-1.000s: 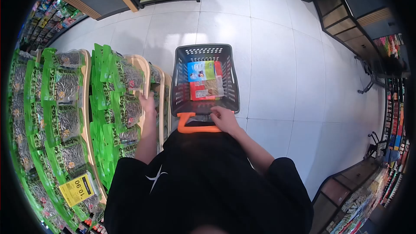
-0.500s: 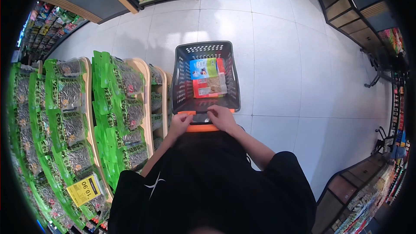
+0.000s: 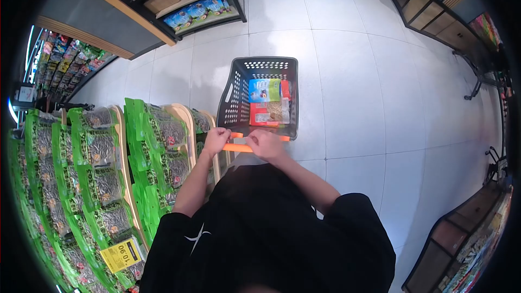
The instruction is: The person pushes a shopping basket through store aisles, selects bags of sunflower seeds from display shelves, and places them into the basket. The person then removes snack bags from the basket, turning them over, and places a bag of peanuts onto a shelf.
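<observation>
In front of me stands a dark grey perforated shopping basket with orange handles. My left hand is closed around the left end of the handle. My right hand grips it further right, its fingers curled over and partly hidden. Inside the basket lies a blue and green bag with a fruit picture. Below it in view is a red package with a clear window showing light brown contents.
Close on the left, a wooden-sided rack holds green bags, with a yellow price tag. A shelf unit stands ahead left. Dark cabinets line the right. Pale floor tiles extend beside the basket.
The basket has shifted right in view and turned slightly, with both hands still on its handle. The left rack sits lower in the picture, and more of the far shelf unit shows.
</observation>
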`<state>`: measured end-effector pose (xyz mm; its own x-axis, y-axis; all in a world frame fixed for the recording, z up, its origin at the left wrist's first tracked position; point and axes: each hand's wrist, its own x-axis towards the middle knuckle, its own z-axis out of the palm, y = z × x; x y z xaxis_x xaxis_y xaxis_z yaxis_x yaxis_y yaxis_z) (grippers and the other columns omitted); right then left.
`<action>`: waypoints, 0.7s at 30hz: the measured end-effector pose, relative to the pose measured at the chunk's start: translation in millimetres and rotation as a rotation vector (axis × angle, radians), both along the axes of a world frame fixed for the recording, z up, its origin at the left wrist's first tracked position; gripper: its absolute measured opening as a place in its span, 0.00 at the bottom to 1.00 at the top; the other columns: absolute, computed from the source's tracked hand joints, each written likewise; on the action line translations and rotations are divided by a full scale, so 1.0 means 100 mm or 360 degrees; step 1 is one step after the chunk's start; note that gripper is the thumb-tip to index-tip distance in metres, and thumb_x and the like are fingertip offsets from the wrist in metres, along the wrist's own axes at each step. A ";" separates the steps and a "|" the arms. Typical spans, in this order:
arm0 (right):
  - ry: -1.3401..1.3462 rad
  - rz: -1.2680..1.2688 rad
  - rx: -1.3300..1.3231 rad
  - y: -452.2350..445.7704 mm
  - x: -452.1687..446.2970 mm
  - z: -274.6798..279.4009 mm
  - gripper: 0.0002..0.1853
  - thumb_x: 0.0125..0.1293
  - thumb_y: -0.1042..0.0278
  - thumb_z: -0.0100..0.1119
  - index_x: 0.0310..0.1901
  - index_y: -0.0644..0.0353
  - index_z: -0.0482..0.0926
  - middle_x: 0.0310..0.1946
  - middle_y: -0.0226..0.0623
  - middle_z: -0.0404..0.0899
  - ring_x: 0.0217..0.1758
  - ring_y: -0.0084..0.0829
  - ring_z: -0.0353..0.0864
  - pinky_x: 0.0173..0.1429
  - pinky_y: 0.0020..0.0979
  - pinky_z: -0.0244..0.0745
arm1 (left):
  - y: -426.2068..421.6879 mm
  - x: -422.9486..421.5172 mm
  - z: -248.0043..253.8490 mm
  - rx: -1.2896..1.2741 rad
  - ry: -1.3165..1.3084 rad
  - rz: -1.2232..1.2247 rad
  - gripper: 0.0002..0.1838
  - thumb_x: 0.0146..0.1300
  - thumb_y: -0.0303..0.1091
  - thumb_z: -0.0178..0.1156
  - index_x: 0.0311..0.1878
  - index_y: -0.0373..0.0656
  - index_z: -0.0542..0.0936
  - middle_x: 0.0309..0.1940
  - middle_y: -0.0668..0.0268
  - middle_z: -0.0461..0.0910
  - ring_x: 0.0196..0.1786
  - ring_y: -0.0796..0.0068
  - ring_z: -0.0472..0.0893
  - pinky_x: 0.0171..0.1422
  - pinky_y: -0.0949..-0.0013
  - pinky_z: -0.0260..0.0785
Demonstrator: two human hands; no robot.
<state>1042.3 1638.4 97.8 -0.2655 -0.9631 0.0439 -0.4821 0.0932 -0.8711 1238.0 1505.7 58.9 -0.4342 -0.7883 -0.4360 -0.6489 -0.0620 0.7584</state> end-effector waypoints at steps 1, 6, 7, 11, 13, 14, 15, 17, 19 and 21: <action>0.0154 0.0025 0.0055 -0.06 -0.02 0.01 0.15 0.64 0.56 0.56 0.29 0.60 0.81 0.24 0.42 0.81 0.30 0.41 0.82 0.36 0.41 0.75 | -0.12 -0.06 -0.01 0.0028 0.0043 0.0045 0.16 0.64 0.37 0.57 0.27 0.35 0.84 0.20 0.64 0.81 0.24 0.78 0.79 0.32 0.71 0.71; 0.0112 -0.0048 0.0187 -0.50 -0.23 -0.11 0.18 0.62 0.55 0.56 0.22 0.60 0.79 0.20 0.43 0.79 0.27 0.46 0.81 0.35 0.45 0.75 | -0.64 -0.39 0.07 0.0026 -0.0041 0.0019 0.14 0.63 0.34 0.57 0.27 0.34 0.83 0.22 0.65 0.82 0.26 0.78 0.79 0.34 0.72 0.70; 0.0142 -0.0069 0.0181 -0.59 -0.27 -0.11 0.18 0.61 0.56 0.56 0.21 0.61 0.79 0.20 0.44 0.79 0.27 0.47 0.81 0.35 0.46 0.75 | -0.73 -0.45 0.08 0.0036 -0.0040 0.0003 0.14 0.63 0.34 0.57 0.27 0.34 0.83 0.22 0.65 0.82 0.26 0.78 0.79 0.34 0.72 0.70; 0.0108 -0.0166 0.0197 -0.93 -0.47 -0.16 0.17 0.59 0.56 0.57 0.20 0.60 0.80 0.17 0.47 0.78 0.25 0.49 0.81 0.35 0.47 0.77 | -1.15 -0.73 0.08 0.0009 -0.0066 -0.0094 0.15 0.63 0.34 0.56 0.24 0.36 0.82 0.20 0.66 0.81 0.25 0.79 0.77 0.33 0.72 0.69; 0.0123 -0.0168 0.0255 -1.12 -0.57 -0.25 0.17 0.60 0.56 0.56 0.21 0.60 0.79 0.19 0.46 0.79 0.26 0.48 0.81 0.35 0.47 0.76 | -1.37 -0.83 -0.02 -0.0008 -0.0024 -0.0117 0.16 0.64 0.35 0.56 0.23 0.36 0.82 0.20 0.66 0.80 0.24 0.79 0.76 0.32 0.72 0.67; 0.0134 -0.0158 0.0293 -1.22 -0.64 -0.28 0.17 0.60 0.56 0.56 0.22 0.60 0.79 0.21 0.44 0.80 0.27 0.48 0.81 0.35 0.46 0.75 | -1.49 -0.90 -0.06 0.0010 0.0035 -0.0080 0.17 0.63 0.38 0.58 0.24 0.35 0.83 0.18 0.65 0.80 0.23 0.79 0.77 0.30 0.71 0.68; 0.0155 -0.0166 0.0299 -1.31 -0.69 -0.33 0.17 0.60 0.56 0.56 0.22 0.60 0.79 0.21 0.44 0.80 0.27 0.48 0.81 0.35 0.46 0.75 | -1.59 -0.96 -0.10 0.0016 0.0056 -0.0087 0.17 0.63 0.38 0.58 0.24 0.35 0.83 0.18 0.65 0.80 0.23 0.79 0.77 0.30 0.71 0.68; 0.0270 -0.0240 0.0097 -1.48 -0.83 -0.38 0.16 0.60 0.55 0.55 0.24 0.59 0.80 0.22 0.43 0.81 0.28 0.47 0.82 0.35 0.45 0.76 | -1.79 -1.13 -0.15 0.0041 0.0046 -0.0102 0.18 0.63 0.41 0.59 0.23 0.37 0.83 0.17 0.65 0.80 0.23 0.79 0.76 0.30 0.70 0.68; 0.0292 -0.0321 0.0227 -1.65 -0.94 -0.18 0.16 0.61 0.55 0.55 0.25 0.58 0.81 0.22 0.43 0.81 0.28 0.47 0.82 0.35 0.45 0.75 | -1.97 -1.29 -0.13 -0.0005 0.0011 -0.0145 0.19 0.63 0.42 0.59 0.24 0.36 0.84 0.17 0.64 0.81 0.22 0.77 0.78 0.31 0.68 0.69; 0.0303 -0.0406 0.0349 -1.90 -1.04 -0.02 0.16 0.62 0.54 0.54 0.26 0.57 0.82 0.22 0.44 0.81 0.28 0.47 0.82 0.35 0.46 0.75 | -2.17 -1.50 -0.05 -0.0054 -0.0010 -0.0158 0.20 0.63 0.44 0.57 0.25 0.36 0.85 0.18 0.60 0.81 0.22 0.73 0.80 0.31 0.65 0.71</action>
<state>938.1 1448.3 95.6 -0.5048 -0.8591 -0.0841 -0.5705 0.4051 -0.7144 1087.8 1289.0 53.7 -0.5084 -0.7557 -0.4128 -0.6554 0.0287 0.7547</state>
